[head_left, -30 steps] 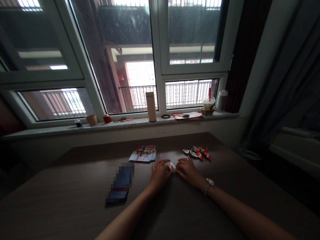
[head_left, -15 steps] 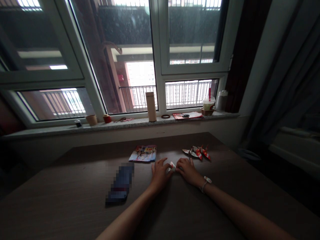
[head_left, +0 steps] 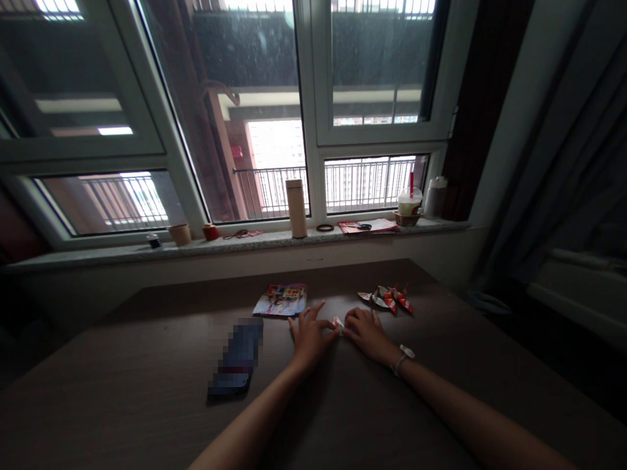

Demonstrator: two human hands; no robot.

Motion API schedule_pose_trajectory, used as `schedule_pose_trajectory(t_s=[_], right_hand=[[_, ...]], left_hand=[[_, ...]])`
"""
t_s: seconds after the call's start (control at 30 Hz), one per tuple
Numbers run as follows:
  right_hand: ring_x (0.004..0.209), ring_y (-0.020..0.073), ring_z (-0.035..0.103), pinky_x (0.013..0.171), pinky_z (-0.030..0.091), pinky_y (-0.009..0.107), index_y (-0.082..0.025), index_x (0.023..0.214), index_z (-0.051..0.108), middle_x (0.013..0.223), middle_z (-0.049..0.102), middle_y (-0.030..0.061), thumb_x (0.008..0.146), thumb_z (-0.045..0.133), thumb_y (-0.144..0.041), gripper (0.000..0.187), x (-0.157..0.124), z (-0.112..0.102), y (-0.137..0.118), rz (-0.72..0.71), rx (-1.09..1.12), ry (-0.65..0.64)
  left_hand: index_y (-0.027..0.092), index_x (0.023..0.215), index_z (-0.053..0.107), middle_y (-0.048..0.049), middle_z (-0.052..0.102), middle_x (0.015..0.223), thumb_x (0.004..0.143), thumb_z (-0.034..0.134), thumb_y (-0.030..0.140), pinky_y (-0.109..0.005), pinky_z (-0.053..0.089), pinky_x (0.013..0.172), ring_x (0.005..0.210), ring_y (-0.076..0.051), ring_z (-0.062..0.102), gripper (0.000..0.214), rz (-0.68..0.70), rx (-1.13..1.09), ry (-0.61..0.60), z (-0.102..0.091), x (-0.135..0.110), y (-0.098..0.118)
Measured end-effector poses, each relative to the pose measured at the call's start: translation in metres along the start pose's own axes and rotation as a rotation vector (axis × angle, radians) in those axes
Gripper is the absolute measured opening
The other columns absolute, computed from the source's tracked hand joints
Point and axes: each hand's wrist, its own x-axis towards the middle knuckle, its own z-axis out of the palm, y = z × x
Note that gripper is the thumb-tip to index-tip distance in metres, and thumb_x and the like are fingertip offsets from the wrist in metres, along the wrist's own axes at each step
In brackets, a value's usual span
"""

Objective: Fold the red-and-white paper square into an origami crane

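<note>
White and red, a small piece of folded paper [head_left: 338, 323] sits on the bench [head_left: 147, 365] between the two hands, just beyond the fingertips of each; the left hand [head_left: 312, 336] pinches its near left edge between thumb and forefinger, the other fingers fanned out, while the right hand [head_left: 367, 333] is curled against its right side, though whether those fingers grip it I cannot tell. Past the right hand lies a cluster of folded paper shapes [head_left: 386, 298], red and white; past the left, a glossy printed packet [head_left: 281, 300], and nearer on that side a dark blue object [head_left: 238, 359] blurred into blocks. Dark brown and dim, the bench stands below a speckled stone sill [head_left: 264, 241] and broad windows, with a grey curtain [head_left: 553, 143] at right. Along the sill are a brown paper cup [head_left: 179, 235], contents hidden, a tan flask [head_left: 296, 209] upright and closed, a grey bottle [head_left: 435, 197], and a clear cup [head_left: 408, 203] of pale green drink with a red straw [head_left: 411, 183], set in a brown holder [head_left: 405, 219]
</note>
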Motion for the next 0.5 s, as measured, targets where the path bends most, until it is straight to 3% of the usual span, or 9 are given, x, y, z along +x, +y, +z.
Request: schedule_pose_trajectory(t_s=[0.5], right_hand=[[0.117, 0.0238, 0.048, 0.113, 0.016, 0.055, -0.022, 0.084, 0.065, 0.118, 0.059, 0.0051, 0.091, 0.054, -0.039, 0.022, 0.0052, -0.0025, -0.0069, 0.095, 0.021, -0.037]], left_hand=[[0.034, 0.090, 0.073, 0.0055, 0.036, 0.156, 0.081, 0.068, 0.040, -0.076, 0.006, 0.108, 0.143, -0.034, 0.026, 0.012, -0.089, -0.001, -0.046, -0.0038, -0.0027, 0.0091]])
